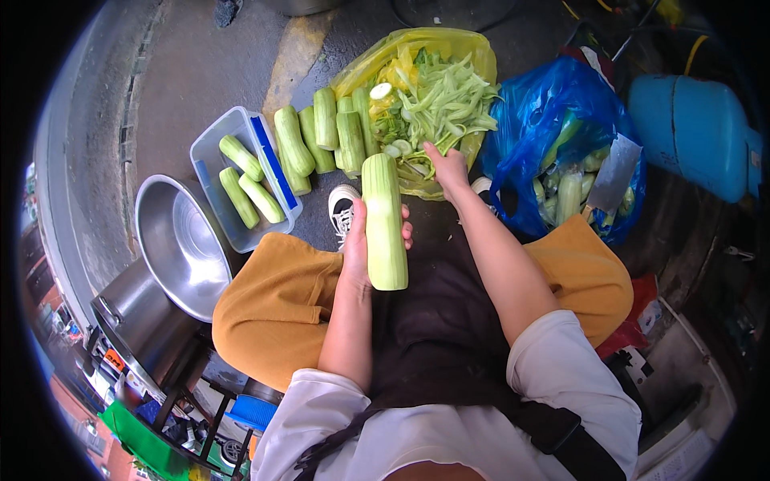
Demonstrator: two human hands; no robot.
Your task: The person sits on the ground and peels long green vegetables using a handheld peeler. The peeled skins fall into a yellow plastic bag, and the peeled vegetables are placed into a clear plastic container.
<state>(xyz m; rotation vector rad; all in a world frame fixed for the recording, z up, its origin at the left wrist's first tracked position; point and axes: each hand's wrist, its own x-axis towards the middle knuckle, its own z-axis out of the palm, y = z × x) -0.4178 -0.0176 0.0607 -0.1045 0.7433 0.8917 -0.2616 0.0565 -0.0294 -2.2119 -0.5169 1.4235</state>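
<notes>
My left hand (359, 240) is closed around a long peeled pale-green gourd (385, 222), held upright in front of my lap. My right hand (448, 168) is over the near edge of a yellow plastic bag (481, 54) heaped with green peelings (448, 96) and cut round ends. Some thin green thing shows at its fingers; whether it is gripped, and whether a peeler is there, I cannot tell. Several peeled gourds (325, 119) lie in a row left of the bag. A clear plastic tub (210, 138) with a blue edge holds three shorter peeled pieces (239, 157).
A steel basin (192, 228) and a large steel pot (144, 318) stand at left. At right, a blue plastic bag (541, 90) holds more gourds, with a cleaver (615, 171) lying on it, blade exposed. Beyond it lies a blue gas cylinder (692, 132). My shoes are near the yellow bag.
</notes>
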